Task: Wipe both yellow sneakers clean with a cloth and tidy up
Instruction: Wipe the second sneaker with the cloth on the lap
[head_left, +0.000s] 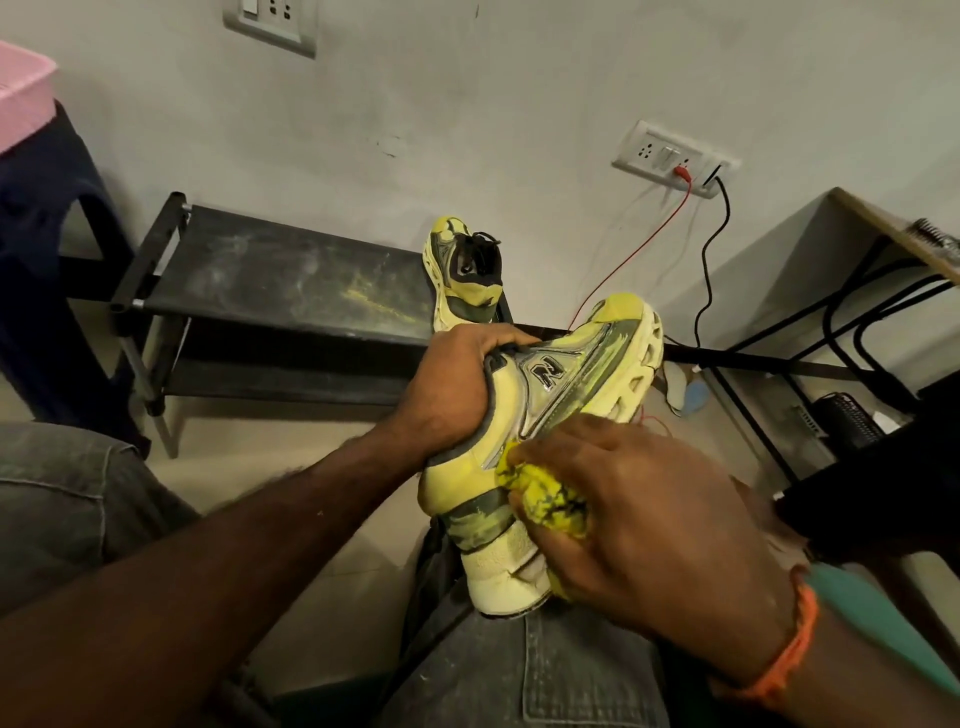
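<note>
Left hand (457, 384) gripping sneaker (550, 415) at collar, right hand (639, 509) pinching cloth (545, 499) against heel side, toe pointing away toward wall, heel on knee; second sneaker (462, 275) beyond on rack (270, 280).

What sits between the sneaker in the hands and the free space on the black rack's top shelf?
Nothing visible. The held sneaker hangs just in front of the rack; the other sneaker stands at the shelf's right end, and the shelf to its left is bare.

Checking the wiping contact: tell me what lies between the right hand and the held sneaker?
A bunched yellow cloth, gripped by the right hand against the sneaker; head view.
</note>
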